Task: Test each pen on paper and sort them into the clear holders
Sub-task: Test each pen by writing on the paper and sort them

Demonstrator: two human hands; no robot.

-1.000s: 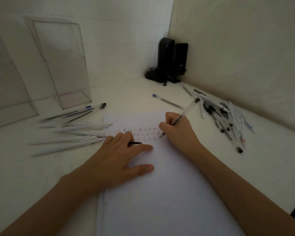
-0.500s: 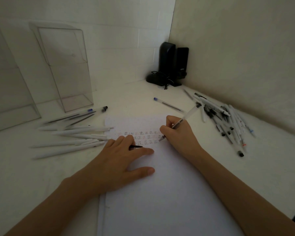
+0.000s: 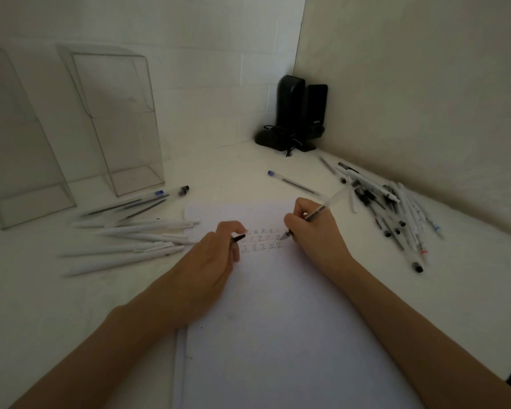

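My right hand (image 3: 313, 231) grips a clear-barrelled pen (image 3: 326, 205) with its tip on the white paper (image 3: 278, 335), beside rows of small written marks (image 3: 263, 239). My left hand (image 3: 210, 261) is curled above the paper with a small black pen cap (image 3: 238, 239) pinched in its fingers. Two tall clear holders (image 3: 121, 122) (image 3: 15, 149) stand at the back left. White pens (image 3: 133, 237) and a few dark-refill pens (image 3: 136, 202) lie in front of them. On the right lies a heap of mixed pens (image 3: 396, 211).
A single blue-capped pen (image 3: 292, 181) lies behind the paper. Two black speakers with a cable (image 3: 295, 113) stand in the far corner. Walls close off the back and right side of the white desk (image 3: 42, 305).
My left hand has lifted off the paper and curled, fingers drawn in around the black cap. My right hand keeps the pen tip at the marks.
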